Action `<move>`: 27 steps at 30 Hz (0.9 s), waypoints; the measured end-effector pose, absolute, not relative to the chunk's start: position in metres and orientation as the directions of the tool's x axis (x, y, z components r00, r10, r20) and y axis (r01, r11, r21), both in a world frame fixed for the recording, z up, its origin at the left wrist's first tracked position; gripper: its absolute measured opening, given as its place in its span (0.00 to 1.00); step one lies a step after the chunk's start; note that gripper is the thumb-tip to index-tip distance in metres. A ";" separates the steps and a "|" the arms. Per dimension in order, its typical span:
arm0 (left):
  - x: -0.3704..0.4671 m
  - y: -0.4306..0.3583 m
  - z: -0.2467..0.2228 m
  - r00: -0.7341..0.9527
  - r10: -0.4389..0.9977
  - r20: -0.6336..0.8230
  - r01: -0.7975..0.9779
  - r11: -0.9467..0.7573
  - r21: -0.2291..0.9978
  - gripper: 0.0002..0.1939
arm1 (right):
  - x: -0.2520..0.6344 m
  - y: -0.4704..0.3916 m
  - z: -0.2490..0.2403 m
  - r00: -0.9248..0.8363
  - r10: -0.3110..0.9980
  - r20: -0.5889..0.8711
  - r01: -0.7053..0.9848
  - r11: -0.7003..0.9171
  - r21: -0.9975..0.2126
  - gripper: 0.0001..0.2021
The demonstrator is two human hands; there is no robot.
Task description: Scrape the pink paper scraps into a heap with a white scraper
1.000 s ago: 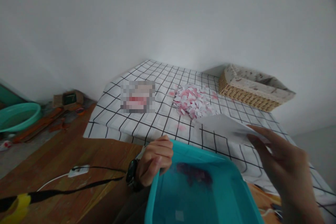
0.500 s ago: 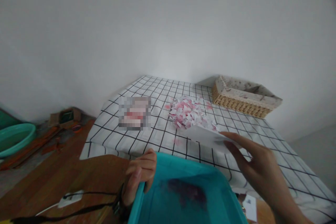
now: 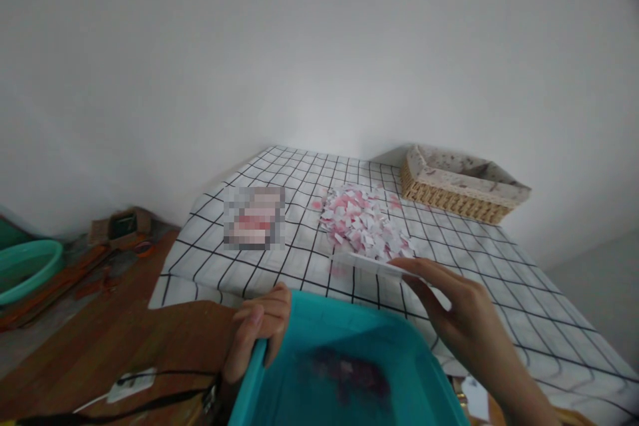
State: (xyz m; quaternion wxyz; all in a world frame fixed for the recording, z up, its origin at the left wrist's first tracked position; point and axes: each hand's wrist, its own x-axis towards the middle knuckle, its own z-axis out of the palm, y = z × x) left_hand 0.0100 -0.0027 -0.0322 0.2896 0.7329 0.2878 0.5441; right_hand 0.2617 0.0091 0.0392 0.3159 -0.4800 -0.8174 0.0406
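Note:
My left hand (image 3: 262, 321) is closed over the left rim of a teal plastic tub (image 3: 359, 314), held against the table's front edge. A dark reddish patch (image 3: 359, 373) shows blurred on the tub's bottom; I cannot tell what it is. My right hand (image 3: 449, 293) pinches a thin white card (image 3: 367, 262) between thumb and fingers, seen almost edge-on. The card stands at the near side of a pile of torn paper scraps (image 3: 357, 219), white and pink, on the checked tablecloth (image 3: 299, 259). Whether it touches the scraps is unclear.
At the back right of the table stands a cloth-lined wicker basket (image 3: 459, 190). A pixelated flat object (image 3: 254, 218) lies on the left. Down on the floor are a green basin (image 3: 30, 269), a cardboard box (image 3: 120, 226) and a white power strip (image 3: 132, 385) with cords.
My right hand has moved left with the card, which has turned from showing its face to nearly edge-on. My left hand keeps its grip on the tub, and the view has shifted slightly.

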 end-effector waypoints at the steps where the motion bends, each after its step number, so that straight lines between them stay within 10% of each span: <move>1: 0.011 -0.002 -0.031 0.218 0.734 0.643 0.066 -0.668 0.741 0.32 | 0.262 0.009 0.039 -0.339 0.813 0.473 0.760 0.533 -0.372 0.12; 27: -0.004 0.003 -0.010 0.400 0.780 0.481 -0.170 -0.452 0.876 0.31 | 0.260 0.010 0.040 -0.333 0.826 0.455 0.750 0.524 -0.404 0.12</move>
